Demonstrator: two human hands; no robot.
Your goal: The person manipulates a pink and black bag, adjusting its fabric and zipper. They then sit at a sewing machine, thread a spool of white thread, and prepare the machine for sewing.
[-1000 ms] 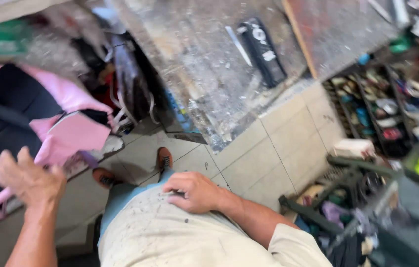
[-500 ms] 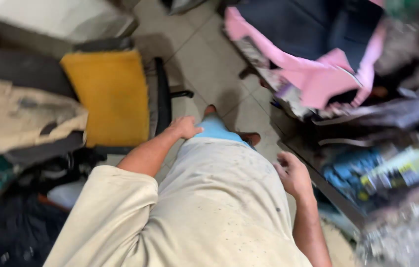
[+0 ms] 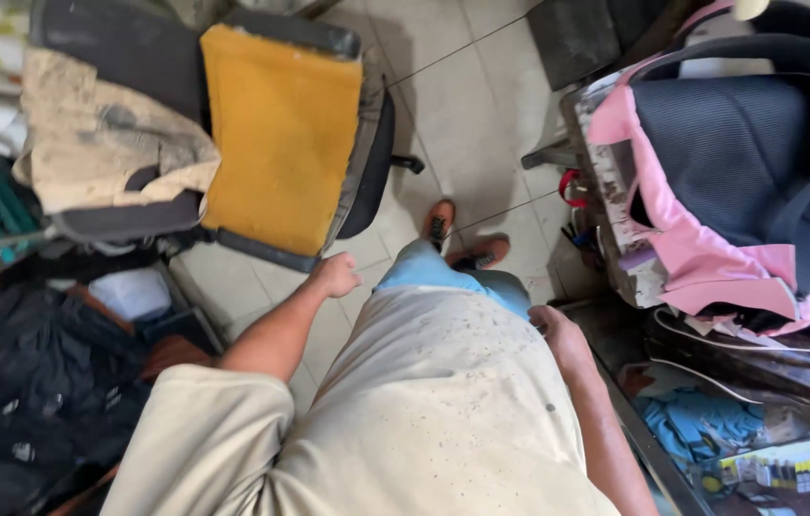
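Note:
My left hand (image 3: 336, 275) hangs in front of my body with its fingers curled in and nothing in it. It is just short of the front edge of an office chair (image 3: 367, 162) that carries a yellow cushion (image 3: 276, 134). My right hand (image 3: 558, 333) rests against my hip, at the hem of my beige shirt (image 3: 434, 401) and next to the edge of a cluttered table (image 3: 606, 239). Its fingers are partly hidden. My feet in sandals (image 3: 462, 239) stand on the tiled floor.
A pink and black backpack (image 3: 720, 182) lies on the table at the right. A beige cloth (image 3: 99, 143) is draped over the chair back. Dark bags and clutter (image 3: 32, 382) fill the left floor. Light floor tiles (image 3: 481, 105) lie between chair and table.
The view has swung from the paint-stained table and pink bag round to the chair with the yellow cushion. Both hands have come in close to my body.

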